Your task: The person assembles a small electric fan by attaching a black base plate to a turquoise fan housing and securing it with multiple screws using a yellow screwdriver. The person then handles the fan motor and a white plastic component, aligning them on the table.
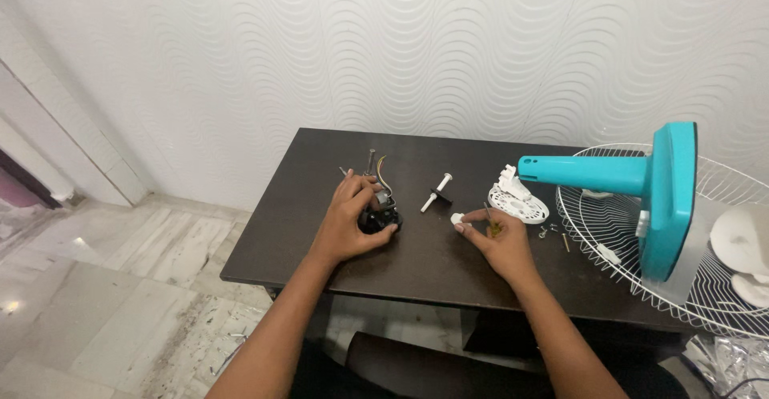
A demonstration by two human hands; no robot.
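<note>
Our left hand (351, 221) lies over a small black motor (380, 215) near the middle of the dark table (280, 239); the fingers curl around its left side and the thumb touches its front, so the hand is half closed on it. Thin wires (381, 163) and a metal rod (371, 159) go out from the motor toward the wall. Our right hand (501, 243) rests on the table to the right, well apart from the left. Its thumb and first finger pinch a small white piece (457, 219), and we also see a thin dark tool (490, 215) in this hand, but we cannot tell exactly what it is. Between the hands, a little farther back, lies a white shaft (436, 192). Just beyond the right hand sits a round white vented cover (519, 200). On the right edge stands a turquoise fan base (657, 195) on a white wire grille (617, 231).
</note>
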